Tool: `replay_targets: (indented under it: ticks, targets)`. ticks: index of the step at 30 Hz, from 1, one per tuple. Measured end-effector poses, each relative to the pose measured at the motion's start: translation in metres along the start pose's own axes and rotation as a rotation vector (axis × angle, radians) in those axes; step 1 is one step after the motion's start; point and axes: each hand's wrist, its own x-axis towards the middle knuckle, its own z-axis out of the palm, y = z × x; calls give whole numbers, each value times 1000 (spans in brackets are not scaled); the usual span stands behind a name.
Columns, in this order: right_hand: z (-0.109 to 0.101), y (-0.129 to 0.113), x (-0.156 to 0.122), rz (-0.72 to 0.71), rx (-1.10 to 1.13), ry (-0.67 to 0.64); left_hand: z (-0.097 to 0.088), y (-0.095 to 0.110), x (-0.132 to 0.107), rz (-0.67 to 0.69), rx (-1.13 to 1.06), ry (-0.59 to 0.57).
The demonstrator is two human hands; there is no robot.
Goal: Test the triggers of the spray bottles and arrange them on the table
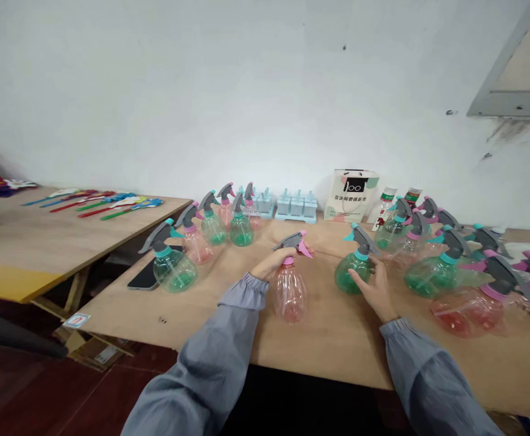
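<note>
My left hand [271, 261] is closed round the neck of a clear pink spray bottle [289, 293] with a grey trigger and pink nozzle, standing upright on the wooden table [228, 321]. My right hand [374, 284] rests against a green spray bottle [353, 269] with a teal collar, fingers curled on its right side. Both sleeves are grey.
Several more spray bottles stand at the left [174, 266] and lie crowded at the right [464, 284]. A dark phone [144, 277] lies by the left bottle. Blue ice trays [297, 206] and a paper bag [351, 195] stand by the wall. Another table [28, 242] at left holds coloured tools.
</note>
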Motion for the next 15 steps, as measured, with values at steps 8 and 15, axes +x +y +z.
replay_targets:
  ticks: [8,15]
  targets:
    - [-1,-1,1,12,5,-18,-4,-1,-1,-43,8,131]
    - [0,0,0,3,16,-12,-28,9,-6,297,285,291]
